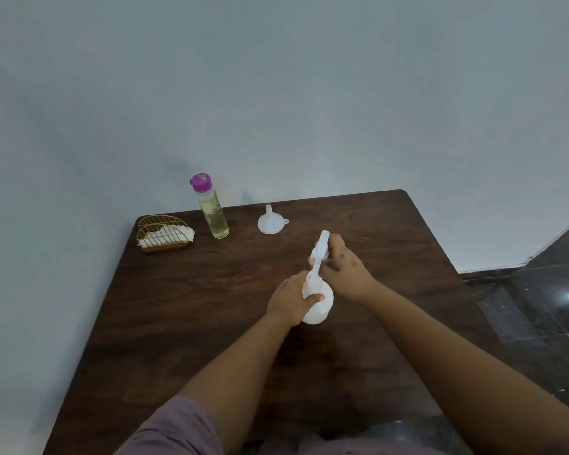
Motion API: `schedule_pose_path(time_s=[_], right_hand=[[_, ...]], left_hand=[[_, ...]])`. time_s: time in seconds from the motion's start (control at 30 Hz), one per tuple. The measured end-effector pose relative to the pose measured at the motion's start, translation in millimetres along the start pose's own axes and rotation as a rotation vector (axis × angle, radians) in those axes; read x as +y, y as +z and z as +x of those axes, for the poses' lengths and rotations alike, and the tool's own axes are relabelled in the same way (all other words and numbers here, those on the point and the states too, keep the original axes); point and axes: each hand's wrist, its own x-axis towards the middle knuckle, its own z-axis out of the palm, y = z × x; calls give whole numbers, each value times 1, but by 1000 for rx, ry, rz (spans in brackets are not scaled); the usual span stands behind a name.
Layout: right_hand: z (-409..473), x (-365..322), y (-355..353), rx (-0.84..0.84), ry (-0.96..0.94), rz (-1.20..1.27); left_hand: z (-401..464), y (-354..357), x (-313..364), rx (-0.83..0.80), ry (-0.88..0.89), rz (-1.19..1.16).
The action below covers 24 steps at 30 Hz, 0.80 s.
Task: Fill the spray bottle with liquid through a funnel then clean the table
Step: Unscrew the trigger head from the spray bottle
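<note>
A white spray bottle (322, 307) stands near the middle of the dark wooden table (211, 323). My left hand (288, 298) wraps around its round body. My right hand (345, 267) grips the white spray head (321, 247) at the top of the bottle. A white funnel (270, 221) rests upside down, wide end on the table, behind the bottle. A tall clear bottle with a purple cap (211, 208), holding pale yellow liquid, stands upright at the back left.
A gold wire napkin holder with white tissues (163, 234) sits in the table's back left corner. A pale wall runs behind and to the left. Dark shiny floor (539, 307) lies beyond the table's right edge.
</note>
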Motion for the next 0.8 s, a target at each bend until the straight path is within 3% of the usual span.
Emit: schedule_pose_path(time_s=[0.53, 0.7, 0.8], right_hand=[[-12, -79, -44, 433, 380, 601], [-19, -97, -54, 468, 381, 568], [-28, -106, -56, 486, 339, 412]], left_hand=[[4, -12, -2, -101, 49, 195], [4, -16, -1, -123, 92, 241], [6, -18, -1, -124, 104, 252]])
